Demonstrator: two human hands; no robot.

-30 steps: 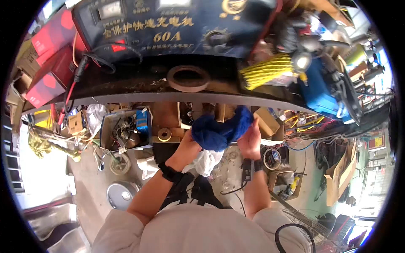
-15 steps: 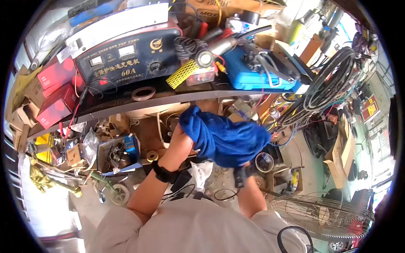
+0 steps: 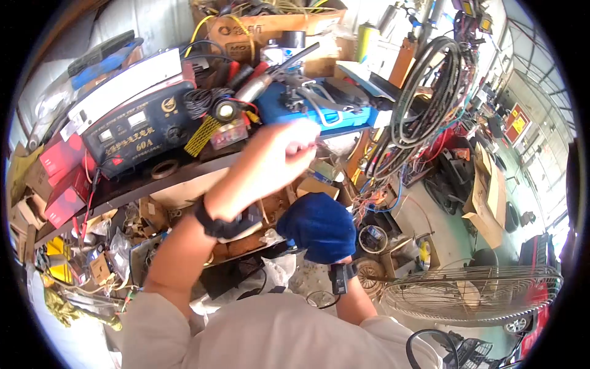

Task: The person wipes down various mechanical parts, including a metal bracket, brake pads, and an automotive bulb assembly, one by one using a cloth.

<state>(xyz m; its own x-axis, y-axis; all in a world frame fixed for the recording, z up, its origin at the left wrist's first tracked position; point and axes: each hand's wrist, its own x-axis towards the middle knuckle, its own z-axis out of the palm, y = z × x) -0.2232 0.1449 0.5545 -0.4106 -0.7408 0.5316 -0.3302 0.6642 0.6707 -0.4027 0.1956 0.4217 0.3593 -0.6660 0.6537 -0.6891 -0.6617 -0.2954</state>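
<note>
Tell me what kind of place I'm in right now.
Probably a repair workshop, perhaps for vehicles: a charger marked 60A sits on a cluttered shelf, coiled black cables hang beside it, and a blue case has tools on top.

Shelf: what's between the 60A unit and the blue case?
Head view: dark coiled cable, yellow mesh and a small clear box sit between the 60A unit and the blue case.

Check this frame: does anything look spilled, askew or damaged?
Mostly clutter: wires hang tangled below the coiled cables, and gear lies heaped on the blue case. No spill or damage is clear.
</note>
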